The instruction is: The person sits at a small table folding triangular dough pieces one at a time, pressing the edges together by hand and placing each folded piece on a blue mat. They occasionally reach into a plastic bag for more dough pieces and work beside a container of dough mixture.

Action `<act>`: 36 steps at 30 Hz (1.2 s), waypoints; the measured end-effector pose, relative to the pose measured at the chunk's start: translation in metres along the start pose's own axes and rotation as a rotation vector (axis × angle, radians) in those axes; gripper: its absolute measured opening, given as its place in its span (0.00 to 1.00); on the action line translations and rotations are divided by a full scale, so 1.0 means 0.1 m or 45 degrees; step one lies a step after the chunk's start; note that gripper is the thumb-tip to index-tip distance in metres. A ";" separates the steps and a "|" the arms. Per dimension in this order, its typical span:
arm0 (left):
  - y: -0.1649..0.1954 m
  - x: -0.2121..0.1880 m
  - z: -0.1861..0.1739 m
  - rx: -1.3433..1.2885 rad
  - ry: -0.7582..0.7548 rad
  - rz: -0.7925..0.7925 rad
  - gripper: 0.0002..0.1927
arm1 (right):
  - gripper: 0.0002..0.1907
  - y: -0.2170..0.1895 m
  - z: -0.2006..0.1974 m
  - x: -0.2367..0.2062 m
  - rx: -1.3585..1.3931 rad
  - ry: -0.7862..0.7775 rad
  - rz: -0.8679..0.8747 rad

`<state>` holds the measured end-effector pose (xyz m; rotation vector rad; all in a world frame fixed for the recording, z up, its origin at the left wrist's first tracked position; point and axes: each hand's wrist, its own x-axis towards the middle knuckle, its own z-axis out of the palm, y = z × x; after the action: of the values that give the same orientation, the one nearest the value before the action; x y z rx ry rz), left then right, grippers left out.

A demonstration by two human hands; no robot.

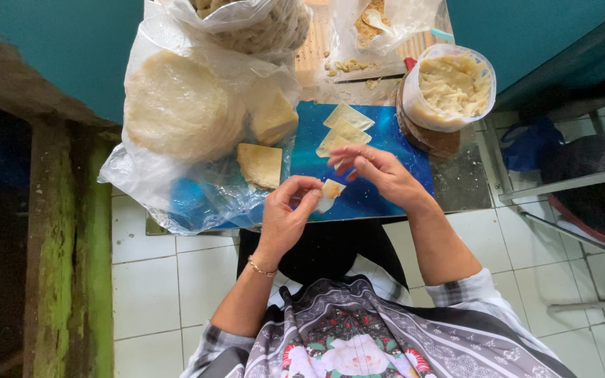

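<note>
The left hand [285, 213] is curled, thumb and fingertips pinched on a small folded pastry piece [330, 192] that it holds just above the near edge of the blue board [393, 150] on the counter [460, 185]. The right hand [376, 171] hovers just beside it, fingers loosely bent and half spread, fingertips close to the pastry piece; whether they touch it cannot be told, and this hand grips nothing of its own. Farther back on the board lie three flat pale dough wrappers [345, 129], overlapping each other. To the left, a clear plastic bag [145, 171] holds a round stack of wrappers [180, 105] and cut square pieces [260, 164]. To the right, a bag-lined bowl [449, 87] holds pale mashed filling. The left wrist wears a thin bracelet [260, 269].
</note>
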<state>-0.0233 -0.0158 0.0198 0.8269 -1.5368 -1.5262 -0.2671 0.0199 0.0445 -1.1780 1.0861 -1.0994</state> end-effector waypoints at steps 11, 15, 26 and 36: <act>-0.13 0.22 0.25 0.555 -0.009 0.460 0.09 | 0.07 0.34 -0.02 -0.38 0.092 0.369 -0.004; -0.11 0.59 0.27 1.188 0.181 0.491 0.10 | 0.04 0.36 -0.13 -0.54 0.030 0.523 -0.080; -0.12 0.80 0.38 1.210 0.080 0.583 0.04 | 0.05 0.52 -0.26 -0.74 0.114 0.617 -0.126; -0.08 0.81 0.37 1.239 0.083 0.193 0.08 | 0.05 0.53 -0.24 -0.74 0.068 0.536 -0.126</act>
<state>-0.0938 -0.0699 0.0206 1.2151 -2.2400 -0.5638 -0.2972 0.0933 -0.0063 -0.9890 1.3175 -1.4891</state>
